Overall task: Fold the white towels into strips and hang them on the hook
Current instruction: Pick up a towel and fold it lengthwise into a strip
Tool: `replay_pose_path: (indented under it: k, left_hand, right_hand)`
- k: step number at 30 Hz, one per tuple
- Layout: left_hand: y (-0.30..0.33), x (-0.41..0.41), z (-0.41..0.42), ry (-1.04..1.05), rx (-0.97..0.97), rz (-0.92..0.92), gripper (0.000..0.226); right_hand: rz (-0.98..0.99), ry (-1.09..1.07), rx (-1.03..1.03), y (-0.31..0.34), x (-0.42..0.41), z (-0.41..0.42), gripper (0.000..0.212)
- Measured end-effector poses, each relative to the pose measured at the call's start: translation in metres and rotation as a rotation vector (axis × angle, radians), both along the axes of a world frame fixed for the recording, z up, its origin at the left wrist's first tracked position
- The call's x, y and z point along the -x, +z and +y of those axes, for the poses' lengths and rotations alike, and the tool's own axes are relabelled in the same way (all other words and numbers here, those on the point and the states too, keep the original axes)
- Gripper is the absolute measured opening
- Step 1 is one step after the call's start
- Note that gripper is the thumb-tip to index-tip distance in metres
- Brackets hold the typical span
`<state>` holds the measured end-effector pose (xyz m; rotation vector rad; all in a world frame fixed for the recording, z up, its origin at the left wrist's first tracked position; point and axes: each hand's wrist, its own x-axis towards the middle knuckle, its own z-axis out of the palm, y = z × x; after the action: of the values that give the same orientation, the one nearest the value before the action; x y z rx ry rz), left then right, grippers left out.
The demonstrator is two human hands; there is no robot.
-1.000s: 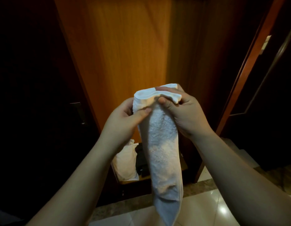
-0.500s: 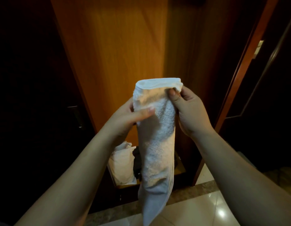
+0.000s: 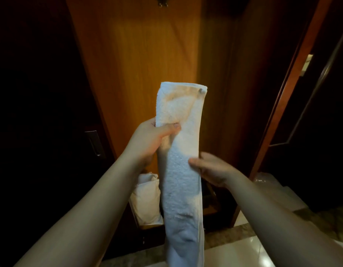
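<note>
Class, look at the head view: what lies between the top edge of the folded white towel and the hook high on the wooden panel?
Only bare wooden panel lies between the white towel and the hook, seen in the head view.

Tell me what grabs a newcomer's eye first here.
The long white terry towel folded into a strip hangs mid-frame before an orange wooden panel. The left hand grips its upper part; the right hand touches its right edge lower down.
</note>
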<state>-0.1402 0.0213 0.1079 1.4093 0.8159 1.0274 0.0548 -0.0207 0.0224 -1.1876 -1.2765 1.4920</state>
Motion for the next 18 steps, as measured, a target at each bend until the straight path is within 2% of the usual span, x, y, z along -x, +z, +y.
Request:
replay_pose_path:
  k: [3,7,12,17,18]
  left_hand:
    - [0.01,0.0,0.007,-0.008,0.047,-0.026,0.028]
    - [0.018,0.0,0.015,0.016,0.117,-0.048,0.021]
    - [0.024,0.001,0.028,0.121,0.158,-0.089,0.016]
    - [0.031,0.0,0.035,0.115,0.143,-0.14,0.013]
    - [0.032,-0.001,0.036,0.105,0.134,-0.149,0.014]
  right_hand:
    - [-0.146,0.044,0.011,-0.013,0.008,-0.001,0.062]
    - [-0.153,-0.076,-0.06,-0.014,0.009,-0.002,0.037]
    - [-0.172,-0.141,-0.163,0.002,0.009,-0.002,0.049]
    - [-0.185,-0.145,-0.278,0.015,0.007,0.001,0.032]
    - [-0.174,-0.176,-0.324,0.016,0.007,0.002,0.035]
